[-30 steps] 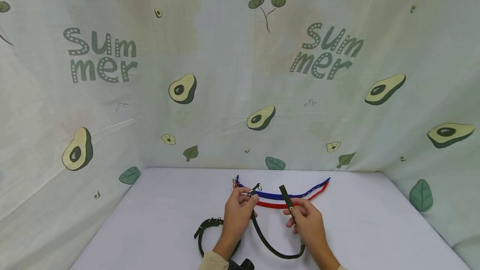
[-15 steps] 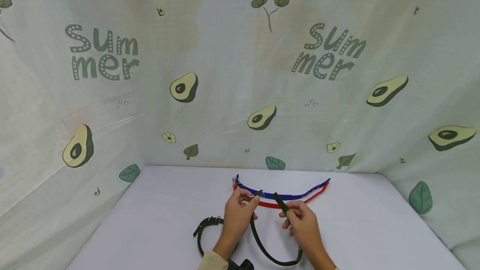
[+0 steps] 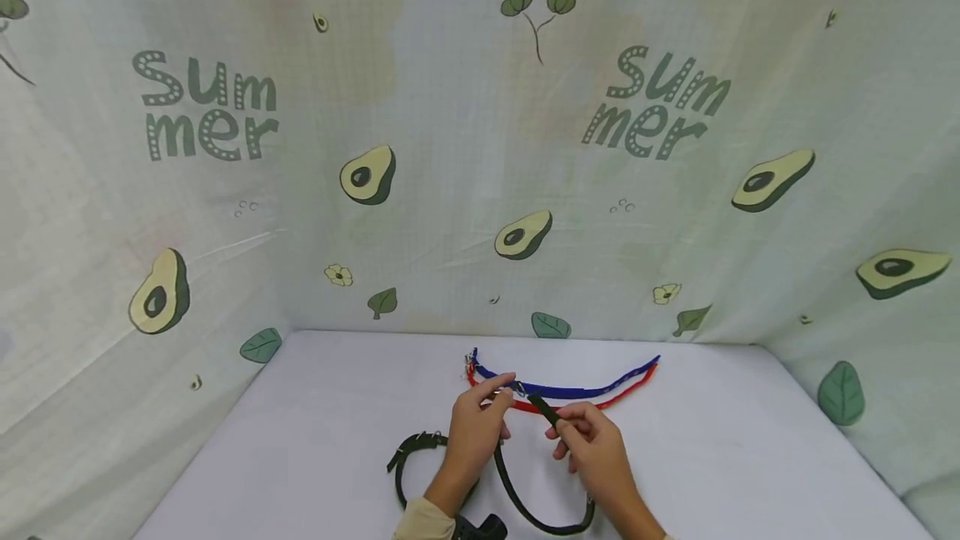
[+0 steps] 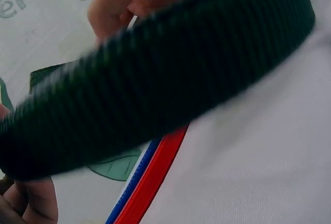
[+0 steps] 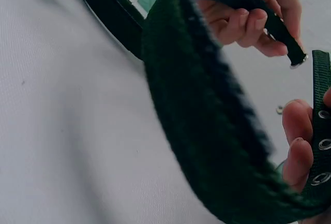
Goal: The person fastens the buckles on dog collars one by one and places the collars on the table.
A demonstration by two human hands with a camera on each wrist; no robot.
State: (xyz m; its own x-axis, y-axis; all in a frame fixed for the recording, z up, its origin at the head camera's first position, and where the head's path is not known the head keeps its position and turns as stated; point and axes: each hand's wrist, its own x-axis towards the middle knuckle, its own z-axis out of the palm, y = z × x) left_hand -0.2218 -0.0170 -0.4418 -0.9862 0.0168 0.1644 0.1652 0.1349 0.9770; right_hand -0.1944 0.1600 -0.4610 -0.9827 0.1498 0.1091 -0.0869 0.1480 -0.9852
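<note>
A dark green webbing collar point(image 3: 517, 500) hangs in a loop between the hands. My left hand point(image 3: 471, 436) holds its buckle end, with the metal buckle point(image 3: 519, 388) near the fingertips. Pinched in my right hand point(image 3: 597, 447) is the tip end point(image 3: 543, 408), which points toward the buckle, a small gap between them. Metal eyelets point(image 5: 325, 144) line this end in the right wrist view. The collar's band point(image 4: 170, 79) crosses the left wrist view and covers much of the left hand there.
A second dark green collar point(image 3: 420, 444) lies curled on the white table point(image 3: 300, 440), left of the left hand. Behind the hands, a blue collar point(image 3: 618, 386) and a red collar point(image 3: 633, 388) lie side by side. A printed cloth point(image 3: 450, 107) hangs at the back.
My right hand has moved left and brought the strap's tip close to the buckle, tilting it over. The left index finger has straightened, and the hanging loop has narrowed.
</note>
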